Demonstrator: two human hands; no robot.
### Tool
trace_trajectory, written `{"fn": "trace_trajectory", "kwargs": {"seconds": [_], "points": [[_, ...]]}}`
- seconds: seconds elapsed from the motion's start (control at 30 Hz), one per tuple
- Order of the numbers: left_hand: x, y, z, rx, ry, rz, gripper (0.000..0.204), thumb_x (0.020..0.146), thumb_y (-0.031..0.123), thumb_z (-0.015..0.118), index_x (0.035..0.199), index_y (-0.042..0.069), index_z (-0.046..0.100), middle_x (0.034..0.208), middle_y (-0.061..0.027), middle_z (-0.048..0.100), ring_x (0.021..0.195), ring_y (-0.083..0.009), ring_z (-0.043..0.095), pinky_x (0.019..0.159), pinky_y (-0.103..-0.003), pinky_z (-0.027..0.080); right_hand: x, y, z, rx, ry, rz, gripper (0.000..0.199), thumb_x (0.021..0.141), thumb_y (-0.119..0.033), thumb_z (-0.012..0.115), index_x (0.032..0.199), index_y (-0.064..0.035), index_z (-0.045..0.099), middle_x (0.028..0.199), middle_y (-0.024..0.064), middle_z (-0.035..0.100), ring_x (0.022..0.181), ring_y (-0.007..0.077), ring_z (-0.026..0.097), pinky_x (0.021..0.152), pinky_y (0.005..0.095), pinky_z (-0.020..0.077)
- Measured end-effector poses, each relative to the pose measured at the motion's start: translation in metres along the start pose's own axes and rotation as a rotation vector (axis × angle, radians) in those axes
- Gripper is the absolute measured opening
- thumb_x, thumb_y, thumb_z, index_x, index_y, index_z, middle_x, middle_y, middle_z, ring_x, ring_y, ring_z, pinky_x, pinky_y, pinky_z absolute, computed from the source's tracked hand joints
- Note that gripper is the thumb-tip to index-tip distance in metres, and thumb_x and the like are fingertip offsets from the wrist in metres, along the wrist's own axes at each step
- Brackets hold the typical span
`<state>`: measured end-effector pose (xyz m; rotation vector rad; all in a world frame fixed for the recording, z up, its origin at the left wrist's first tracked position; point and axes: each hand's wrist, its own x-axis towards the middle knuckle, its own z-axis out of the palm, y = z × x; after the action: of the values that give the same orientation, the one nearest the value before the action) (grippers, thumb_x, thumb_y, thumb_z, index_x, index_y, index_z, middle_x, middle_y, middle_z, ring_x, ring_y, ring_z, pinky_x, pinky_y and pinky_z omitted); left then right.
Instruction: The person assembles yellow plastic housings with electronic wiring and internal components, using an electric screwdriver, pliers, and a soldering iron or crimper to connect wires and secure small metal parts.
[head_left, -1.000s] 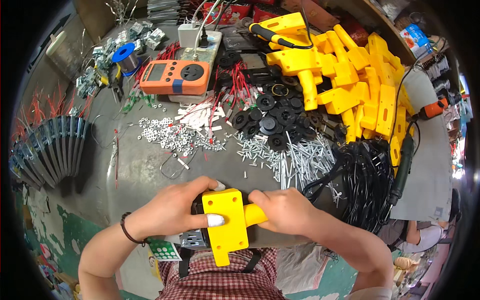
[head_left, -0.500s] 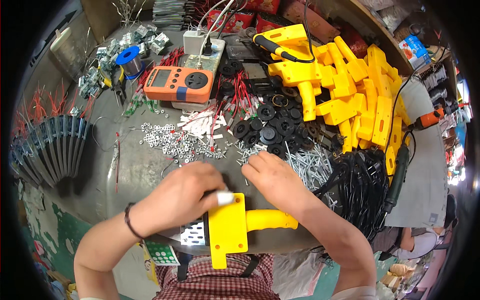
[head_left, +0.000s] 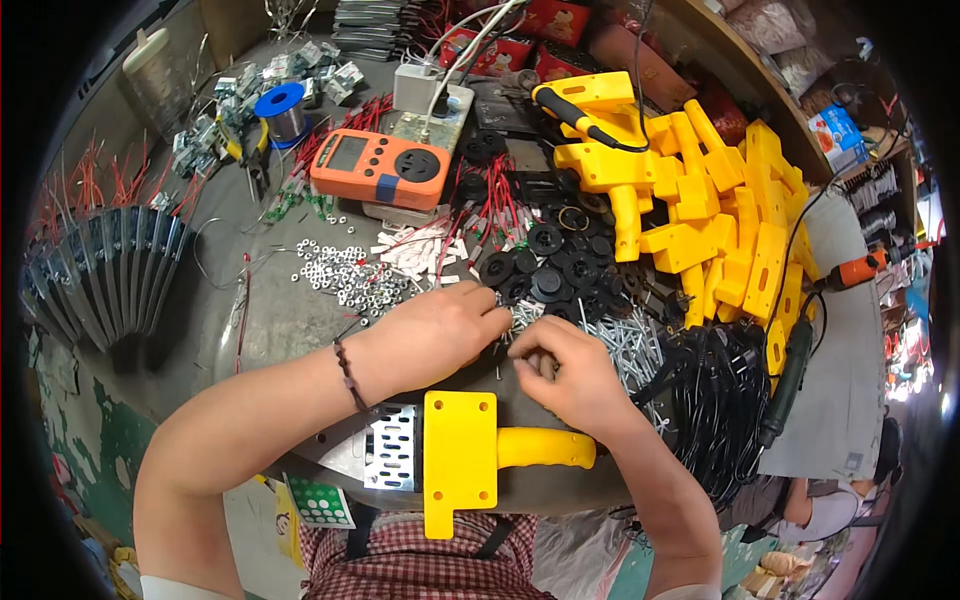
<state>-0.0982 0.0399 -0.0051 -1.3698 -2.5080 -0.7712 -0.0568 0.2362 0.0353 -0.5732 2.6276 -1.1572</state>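
A yellow plastic tool housing point(head_left: 460, 455) with a handle pointing right lies at the near edge of the table. A slotted silvery metal plate point(head_left: 391, 447) and a flat grey blade extend from its left side. Beyond it, my left hand point(head_left: 435, 335) reaches over to a heap of small screws point(head_left: 525, 315), fingers bent together; whether they pinch a screw is hidden. My right hand point(head_left: 572, 375) hovers just right of it, above the handle, with its fingers curled in toward the thumb. Anything inside that curl is too small to make out.
Small nuts point(head_left: 350, 275), white sleeves point(head_left: 425, 245), black round knobs point(head_left: 550, 275) and long screws point(head_left: 625, 345) lie beyond my hands. Yellow housings point(head_left: 720, 200) pile up at far right, near black cords point(head_left: 715, 400). An orange meter point(head_left: 380, 168) stands behind; finned metal parts point(head_left: 110, 275) stand left.
My left hand has left the housing's upper corner and moved right to the small screws. My right hand has drawn slightly right and nearer, its fingers curling. The whole view has shifted slightly.
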Motion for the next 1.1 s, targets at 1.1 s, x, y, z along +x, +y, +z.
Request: {"fn": "trace_trajectory", "kwargs": {"seconds": [1.1], "points": [[-0.062,0.040,-0.035,-0.280,0.153,-0.111,0.029,0.061,-0.001,0.071,0.088,0.006,0.063,0.085,-0.0053,0.062,0.078,-0.0239,0.062,0.068,-0.033,0.051,-0.054,-0.050,0.046,-0.070,-0.099,-0.348,0.016,0.071,-0.017,0.074,0.085,-0.0126,0.069,0.081,-0.0022,0.054,0.079,0.0181,0.053,0.068,0.0331,0.0354]]}}
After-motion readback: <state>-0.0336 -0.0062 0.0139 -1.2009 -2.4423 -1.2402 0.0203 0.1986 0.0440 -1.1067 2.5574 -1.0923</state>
